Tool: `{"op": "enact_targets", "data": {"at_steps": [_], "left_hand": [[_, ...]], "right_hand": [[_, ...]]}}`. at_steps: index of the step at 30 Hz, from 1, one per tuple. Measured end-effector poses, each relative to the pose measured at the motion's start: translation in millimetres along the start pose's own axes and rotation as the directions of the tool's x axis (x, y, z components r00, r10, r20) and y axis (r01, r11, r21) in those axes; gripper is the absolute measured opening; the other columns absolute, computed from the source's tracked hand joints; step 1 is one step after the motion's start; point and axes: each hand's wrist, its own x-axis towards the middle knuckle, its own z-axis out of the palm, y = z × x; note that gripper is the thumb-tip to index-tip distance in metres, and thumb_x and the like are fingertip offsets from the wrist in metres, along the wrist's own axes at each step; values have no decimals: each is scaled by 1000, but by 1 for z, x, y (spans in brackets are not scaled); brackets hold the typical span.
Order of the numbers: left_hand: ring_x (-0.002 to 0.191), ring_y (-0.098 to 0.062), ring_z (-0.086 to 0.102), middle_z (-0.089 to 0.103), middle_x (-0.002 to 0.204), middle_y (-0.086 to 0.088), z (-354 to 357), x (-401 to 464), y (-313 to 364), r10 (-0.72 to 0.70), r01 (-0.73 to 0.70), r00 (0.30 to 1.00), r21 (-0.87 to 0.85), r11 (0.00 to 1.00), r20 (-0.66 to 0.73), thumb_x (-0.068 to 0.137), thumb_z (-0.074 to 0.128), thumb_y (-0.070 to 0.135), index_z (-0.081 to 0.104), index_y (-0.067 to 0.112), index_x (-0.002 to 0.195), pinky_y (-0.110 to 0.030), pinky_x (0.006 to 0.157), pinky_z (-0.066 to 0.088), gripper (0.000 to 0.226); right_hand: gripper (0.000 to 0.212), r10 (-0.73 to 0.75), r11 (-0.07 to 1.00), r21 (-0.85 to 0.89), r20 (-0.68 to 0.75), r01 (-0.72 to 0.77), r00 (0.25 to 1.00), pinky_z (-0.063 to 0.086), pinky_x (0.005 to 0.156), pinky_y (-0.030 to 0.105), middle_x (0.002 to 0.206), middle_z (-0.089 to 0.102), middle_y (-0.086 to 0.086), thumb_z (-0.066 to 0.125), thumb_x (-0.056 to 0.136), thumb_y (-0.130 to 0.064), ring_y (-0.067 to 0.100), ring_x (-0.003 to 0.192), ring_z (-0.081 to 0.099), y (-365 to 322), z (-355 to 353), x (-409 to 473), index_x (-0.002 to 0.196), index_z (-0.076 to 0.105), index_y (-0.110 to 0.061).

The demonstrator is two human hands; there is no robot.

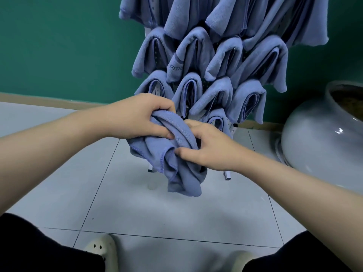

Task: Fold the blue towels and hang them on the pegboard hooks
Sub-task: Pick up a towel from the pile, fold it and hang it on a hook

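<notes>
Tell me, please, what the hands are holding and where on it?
Both hold one crumpled blue towel: left hand at its bunched top, right hand at its middle folds.

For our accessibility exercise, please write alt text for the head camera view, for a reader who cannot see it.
A person's left hand and right hand both grip a crumpled blue towel above a grey tiled floor. Behind it, rows of folded blue towels hang on a rack against a green wall; a large grey ceramic pot stands at right.

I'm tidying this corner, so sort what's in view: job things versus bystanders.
Job: crumpled blue towel held by left hand and right hand; hung towels on the pegboard rack.
Bystanders: large grey ceramic pot; pale shoes.
</notes>
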Motion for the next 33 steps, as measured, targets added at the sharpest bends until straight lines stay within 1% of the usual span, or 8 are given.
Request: {"op": "enact_targets", "data": {"at_steps": [4, 9, 12, 14, 19, 24, 29, 33], "left_hand": [[76, -9, 59, 68, 80, 9, -3, -1, -10, 6, -4, 1000, 141, 990, -17, 82, 82, 27, 64, 30, 91, -20, 63, 47, 20], [82, -7, 49, 55, 88, 13, 5, 1, -38, 48, -4, 990, 307, 952, -135, 85, 79, 29, 61, 27, 97, -30, 73, 41, 21], [91, -14, 58, 62, 98, 9, 9, 1, -44, -63, 113, 969, 201, 973, -240, 87, 79, 31, 64, 25, 111, -36, 83, 50, 28], [78, -8, 61, 66, 84, 11, 13, 0, -41, -103, 138, 967, 140, 980, -232, 90, 76, 32, 66, 25, 95, -34, 74, 51, 13], [60, -7, 52, 60, 64, 9, 28, -10, -14, -57, 57, 998, 82, 995, -1, 99, 62, 39, 61, 25, 74, -18, 57, 38, 29], [54, -15, 47, 56, 58, 0, 38, -11, 7, -49, 86, 983, 207, 975, -177, 98, 51, 53, 56, 17, 67, -35, 55, 41, 47], [61, -10, 58, 78, 76, 6, 50, -7, 12, -317, 315, 948, -188, 930, 17, 97, 53, 62, 79, 17, 80, -16, 55, 44, 54], [80, -15, 64, 79, 93, 3, 60, 0, 13, -400, 363, 912, -630, 686, 90, 98, 59, 51, 80, 16, 99, -29, 75, 52, 41]], "right_hand": [[22, 63, 998, 33, -30, -62, 998, 37, 63, 30, 72, 54, 10, 62, 98, -16, 8, 66, 45, -3, -1, -1, 84, 59, 1], [29, 204, 917, 362, -64, -168, 977, 55, 93, 50, 109, 70, 25, 61, 96, -25, 25, 96, 69, -6, -8, 0, 109, 68, -1], [30, 263, 853, 495, -128, -168, 956, 49, 105, 59, 116, 70, 26, 63, 99, -22, 34, 109, 71, -8, -13, -2, 114, 67, 4], [36, 293, 822, 549, -180, -151, 939, 49, 105, 58, 117, 68, 29, 66, 96, -23, 31, 104, 70, -10, -16, -3, 114, 63, 8], [19, 356, 783, 615, -324, -92, 876, 53, 104, 54, 114, 72, 23, 62, 102, -15, 33, 110, 71, -14, -27, -5, 112, 68, -1], [34, 419, 762, 648, -473, -17, 775, 50, 103, 61, 118, 65, 32, 65, 98, -23, 44, 115, 63, -16, -33, -2, 113, 62, 7], [13, 486, 699, 714, -507, 31, 712, 57, 101, 48, 116, 71, 22, 63, 101, -19, 33, 112, 69, -18, -37, 0, 102, 69, -8], [12, 491, 678, 730, -534, 83, 688, 60, 80, 30, 89, 74, 3, 63, 102, -18, 14, 88, 73, -18, -37, 2, 90, 68, -18]]}}
